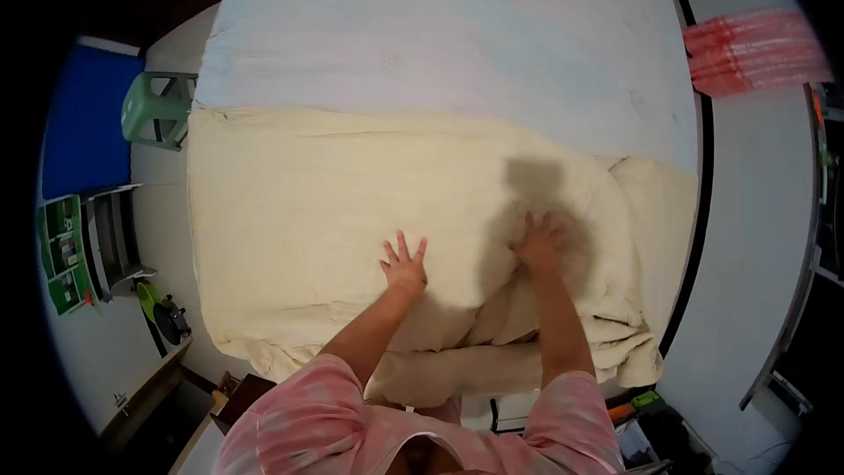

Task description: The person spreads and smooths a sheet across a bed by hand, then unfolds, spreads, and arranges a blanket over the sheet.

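A cream-coloured blanket (290, 202) covers the near half of a bed, its near edge bunched into folds and its right side doubled over. My left hand (405, 269) lies on the blanket with fingers spread, near the middle. Farther right, my right hand (538, 244) rests on the cloth too, fingers apart, inside a dark shadow. Neither hand grips the fabric visibly. Beyond the blanket stretches a pale blue and pink bed sheet (440, 26).
A green plastic stool (158, 110) stands at the bed's left side, with a blue panel (92, 123) behind it. Green shelves (63, 251) are farther left. A red-and-white curtain (756, 51) hangs at the upper right. Dark edging (703, 185) runs along the bed's right side.
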Motion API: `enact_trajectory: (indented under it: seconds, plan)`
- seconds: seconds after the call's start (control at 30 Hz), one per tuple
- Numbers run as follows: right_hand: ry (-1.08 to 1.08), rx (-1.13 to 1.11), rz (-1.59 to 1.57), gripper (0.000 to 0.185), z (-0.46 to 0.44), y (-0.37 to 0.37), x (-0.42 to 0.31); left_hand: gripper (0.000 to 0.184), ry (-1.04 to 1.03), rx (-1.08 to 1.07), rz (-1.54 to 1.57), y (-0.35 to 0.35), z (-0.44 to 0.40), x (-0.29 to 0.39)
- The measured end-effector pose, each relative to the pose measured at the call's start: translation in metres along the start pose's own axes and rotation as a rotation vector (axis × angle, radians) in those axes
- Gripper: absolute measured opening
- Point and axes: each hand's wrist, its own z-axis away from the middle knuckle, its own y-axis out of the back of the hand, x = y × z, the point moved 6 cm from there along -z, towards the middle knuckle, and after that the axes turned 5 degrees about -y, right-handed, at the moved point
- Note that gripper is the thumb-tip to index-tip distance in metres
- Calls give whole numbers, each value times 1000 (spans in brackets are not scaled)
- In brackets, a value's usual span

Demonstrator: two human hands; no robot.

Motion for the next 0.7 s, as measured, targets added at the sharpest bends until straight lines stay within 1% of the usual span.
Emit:
enact_trajectory:
  seconds: [0.13, 0.2, 0.23, 0.3, 0.37, 0.4, 0.47, 0.5, 0.57, 0.6, 0.67, 0.7]
  plan:
    - [82, 69, -96, 95, -10, -45, 11, 103, -46, -1, -68, 0, -17, -2]
    - [117, 93, -118, 97, -27, -56, 13, 105, -58, -23, -71, 2, -15, -1]
    - [100, 91, -145, 97, -25, -51, 11, 107, -63, -35, -72, 2, -14, 0]
    - [68, 78, -193, 96, -16, -43, 12, 106, -75, -25, -84, 1, -16, 1]
    - [89, 29, -290, 94, -18, -40, 20, 106, -98, -11, -67, 1, -18, -3]
    - [102, 9, -343, 93, -17, -40, 24, 89, -181, 61, -65, -6, -33, -8]
    - [229, -5, -451, 88, -11, -52, 26, 80, -235, 121, 0, 4, -43, -17]
    - [293, -5, -497, 85, -4, -53, 28, 75, -188, 167, 76, 17, -37, -25]
    - [335, 20, -551, 79, 48, -50, 24, 67, -176, 317, 268, 25, -12, -29]
    - [367, 50, -556, 75, 76, -52, 23, 63, -229, 385, 376, 17, 6, -25]
    - [426, 67, -602, 69, 132, -59, 33, 55, -381, 443, 644, -17, 44, -17]
    - [449, 54, -642, 66, 160, -65, 40, 56, -396, 420, 625, -32, 73, -8]
